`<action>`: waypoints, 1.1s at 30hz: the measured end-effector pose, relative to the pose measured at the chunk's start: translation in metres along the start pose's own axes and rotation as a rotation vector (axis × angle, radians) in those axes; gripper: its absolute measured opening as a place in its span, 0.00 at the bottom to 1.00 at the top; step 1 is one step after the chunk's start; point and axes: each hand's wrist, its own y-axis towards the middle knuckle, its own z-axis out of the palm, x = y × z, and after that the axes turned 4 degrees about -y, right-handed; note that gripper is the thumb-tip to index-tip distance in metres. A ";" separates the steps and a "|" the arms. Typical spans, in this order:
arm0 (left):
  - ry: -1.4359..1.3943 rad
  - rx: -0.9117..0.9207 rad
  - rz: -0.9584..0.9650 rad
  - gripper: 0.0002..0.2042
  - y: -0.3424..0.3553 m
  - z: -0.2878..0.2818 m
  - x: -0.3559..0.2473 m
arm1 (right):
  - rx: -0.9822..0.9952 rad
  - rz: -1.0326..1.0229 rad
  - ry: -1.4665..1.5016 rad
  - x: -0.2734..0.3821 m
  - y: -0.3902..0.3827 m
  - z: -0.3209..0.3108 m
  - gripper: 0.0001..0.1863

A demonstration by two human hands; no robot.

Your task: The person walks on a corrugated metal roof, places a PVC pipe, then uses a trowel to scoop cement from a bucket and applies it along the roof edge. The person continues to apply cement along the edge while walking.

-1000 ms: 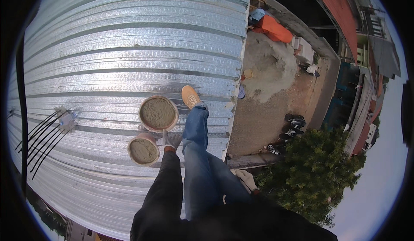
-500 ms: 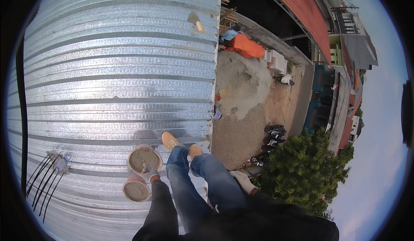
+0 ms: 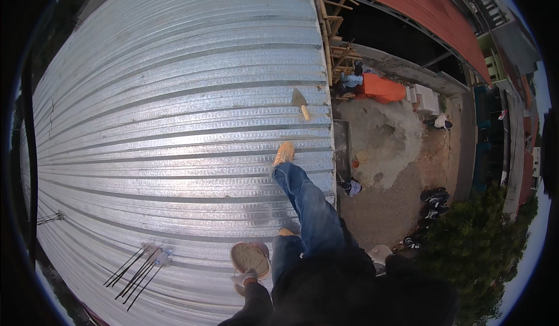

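Observation:
My left hand point(image 3: 244, 277), in a pale glove, is closed at the near rim of a round pinkish bucket point(image 3: 234, 255) of grey wet mortar; the exact grip is partly hidden. The bucket looks tilted beside my leg. My right hand point(image 3: 379, 253), also gloved, is low on my other side near the roof edge; its fingers cannot be made out. Ahead, a trowel point(image 3: 301, 103) with a grey blade and light wooden handle lies on the metal sheeting. One tan shoe point(image 3: 283, 153) is planted well forward of the other.
Ribbed metal decking point(image 3: 174, 122) ends at a straight edge point(image 3: 330, 122) on the right, with a drop to a yard below. Rebar rods point(image 3: 137, 270) stick up at lower left. Bamboo poles point(image 3: 329, 29) rise past the edge. People, an orange tarp point(image 3: 381, 87) and motorcycles are below.
I have stepped forward, nearer the trowel, with one leg ahead. The bucket stays by my left hand; a second mortar bucket seen before no longer shows.

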 end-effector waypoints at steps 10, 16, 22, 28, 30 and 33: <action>-0.180 -0.040 0.345 0.31 -0.095 -0.256 -0.052 | -0.612 -0.173 0.310 0.158 0.232 -0.420 0.17; -0.271 -0.209 0.498 0.29 -0.095 -0.387 -0.128 | -0.719 -0.443 0.548 0.282 0.255 -0.663 0.17; -0.157 -0.285 0.815 0.45 -0.074 -0.546 -0.209 | -0.790 -0.437 0.455 0.263 0.238 -0.700 0.17; -0.796 -0.106 0.607 0.47 -0.064 -0.674 -0.280 | -0.941 0.180 0.537 0.158 0.227 -0.547 0.15; -1.404 0.220 0.509 0.48 -0.065 -0.696 -0.335 | -0.912 0.500 0.499 0.098 0.195 -0.462 0.16; -1.899 0.398 0.366 0.49 -0.069 -0.758 -0.371 | -0.708 0.663 0.523 0.138 0.178 -0.378 0.17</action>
